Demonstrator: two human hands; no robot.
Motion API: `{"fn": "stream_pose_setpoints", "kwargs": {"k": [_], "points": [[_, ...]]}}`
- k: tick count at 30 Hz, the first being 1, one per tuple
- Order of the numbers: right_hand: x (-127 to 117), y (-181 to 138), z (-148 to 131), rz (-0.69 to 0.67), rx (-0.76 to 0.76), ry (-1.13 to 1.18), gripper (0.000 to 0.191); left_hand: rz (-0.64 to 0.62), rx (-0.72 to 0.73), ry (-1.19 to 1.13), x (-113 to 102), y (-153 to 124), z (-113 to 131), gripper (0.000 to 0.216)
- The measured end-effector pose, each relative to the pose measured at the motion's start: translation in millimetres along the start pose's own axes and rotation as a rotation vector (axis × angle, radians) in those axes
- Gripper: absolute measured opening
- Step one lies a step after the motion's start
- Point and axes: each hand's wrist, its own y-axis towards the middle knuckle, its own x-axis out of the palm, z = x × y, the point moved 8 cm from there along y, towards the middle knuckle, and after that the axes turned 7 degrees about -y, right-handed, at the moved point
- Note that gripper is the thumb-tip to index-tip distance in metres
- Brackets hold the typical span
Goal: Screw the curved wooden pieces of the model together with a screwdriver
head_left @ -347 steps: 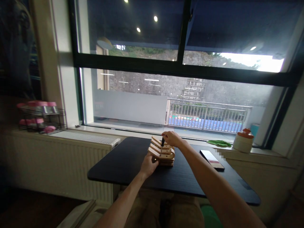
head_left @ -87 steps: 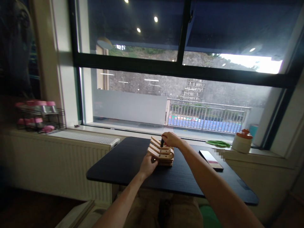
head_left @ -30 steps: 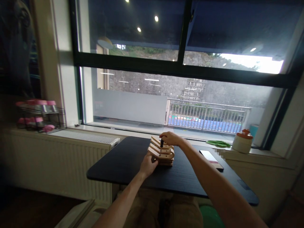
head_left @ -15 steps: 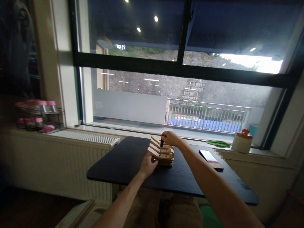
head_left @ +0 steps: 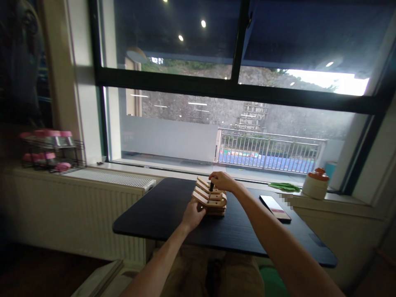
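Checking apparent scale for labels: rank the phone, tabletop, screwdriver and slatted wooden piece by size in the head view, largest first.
1. Tabletop, by far
2. Slatted wooden piece
3. Phone
4. Screwdriver, visible part only; the right hand covers its top

Just below the frame's centre, the person's right hand (head_left: 222, 180) grips a black-handled screwdriver (head_left: 211, 187), tip down at a slatted wooden rack (head_left: 213, 203); the left hand (head_left: 192, 215) holds the rack's left side. Right of centre, a smartphone (head_left: 275, 208) lies on the black table (head_left: 157, 212).
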Motion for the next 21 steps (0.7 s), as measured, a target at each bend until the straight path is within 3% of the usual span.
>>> {"fn": "stream_pose_setpoints", "kwargs": {"k": [16,21], "points": [[10,3,3,-0.094,-0.028,0.114,0.035,0.003,-0.019,-0.041,0,0,-1,0.036],[4,6,1,-0.027,-0.055,0.041,0.030,0.016,-0.052,-0.033,2,0,-7,0.035]]}}
